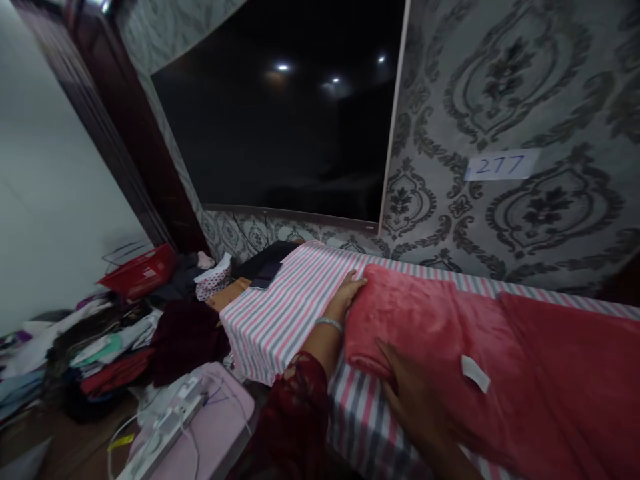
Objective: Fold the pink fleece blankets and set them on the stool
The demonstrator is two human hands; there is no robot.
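Observation:
A pink-red plush blanket [420,313], folded and rolled at its left end, lies on a striped cloth in pink, grey and white [295,293]. A small white label [475,373] shows on the blanket. My left hand [346,293] rests against the blanket's far left end, fingers stretched toward its edge. Nearer to me, my right hand [415,393] is at the front edge by the rolled end, finger and thumb spread apart. It looks slightly blurred, and some of its fingers are hidden.
Behind the covered table, a large television [295,120] hangs on the patterned wall. A dark phone [267,275] lies at the cloth's left edge. To the left are a power strip [175,413] with cables on a pink surface, heaped clothes [110,347] and a red basket [145,273].

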